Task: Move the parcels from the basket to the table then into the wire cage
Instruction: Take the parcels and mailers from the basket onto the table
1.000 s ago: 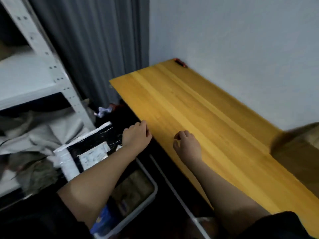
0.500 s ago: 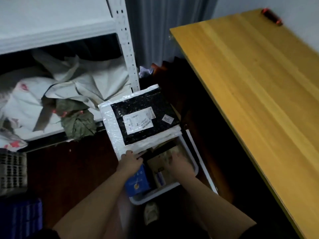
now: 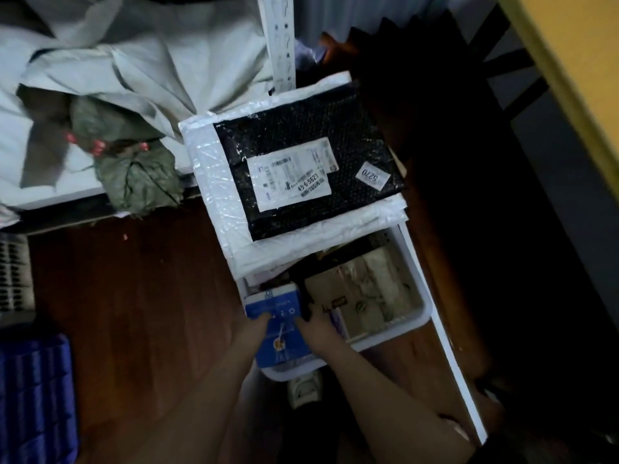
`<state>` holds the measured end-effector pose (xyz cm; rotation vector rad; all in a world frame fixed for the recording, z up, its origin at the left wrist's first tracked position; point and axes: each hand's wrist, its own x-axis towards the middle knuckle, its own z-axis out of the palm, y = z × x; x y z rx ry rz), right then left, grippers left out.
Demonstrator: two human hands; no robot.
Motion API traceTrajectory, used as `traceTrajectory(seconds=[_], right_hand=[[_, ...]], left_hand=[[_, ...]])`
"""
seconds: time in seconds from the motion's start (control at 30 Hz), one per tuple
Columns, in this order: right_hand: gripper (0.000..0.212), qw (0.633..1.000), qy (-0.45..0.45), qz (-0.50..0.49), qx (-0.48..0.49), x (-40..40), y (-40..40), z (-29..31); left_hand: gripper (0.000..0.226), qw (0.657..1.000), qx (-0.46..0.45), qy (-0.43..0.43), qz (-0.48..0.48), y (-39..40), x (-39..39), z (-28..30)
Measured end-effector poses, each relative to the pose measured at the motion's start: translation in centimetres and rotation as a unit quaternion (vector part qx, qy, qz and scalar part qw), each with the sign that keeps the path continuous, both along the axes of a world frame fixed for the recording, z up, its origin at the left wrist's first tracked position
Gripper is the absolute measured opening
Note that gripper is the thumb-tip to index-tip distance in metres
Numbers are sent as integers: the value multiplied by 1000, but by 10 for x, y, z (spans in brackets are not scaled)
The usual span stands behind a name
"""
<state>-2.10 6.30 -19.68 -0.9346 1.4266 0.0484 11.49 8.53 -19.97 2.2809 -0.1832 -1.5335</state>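
Head camera looks steeply down, near basket [image 3: 423, 318].

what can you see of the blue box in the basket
The blue box is a flat, card-like parcel with a white strip along its far edge and small white and orange markings on top. It lies tilted in the near left corner of the white basket. The left hand and right hand grip its sides.

I see the flat parcel [image 3: 294, 182] lying across the basket's [image 3: 420, 316] far end, the small box [image 3: 279, 326] inside its near corner, the tabletop [image 3: 569, 61] to its right.
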Motion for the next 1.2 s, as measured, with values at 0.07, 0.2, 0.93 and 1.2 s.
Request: traceTrajectory(seconds=[0.07,0.2,0.93,1.2], right_hand=[[26,1000,-7,-25,-1,5,2,-14],[56,995,-31,-66,75,14,5,-28],[84,863,-113,-483,93,-83,76,177],[65,792,-256,-552,51,-162,47,310]], left_hand=[[14,999,8,12,43,-1,-1,-10],[25,994,-7,51,99,3,-6,-14],[54,940,-95,-160,-286,51,-114,228],[57,816,-279,-211,-460,31,-177,349]])
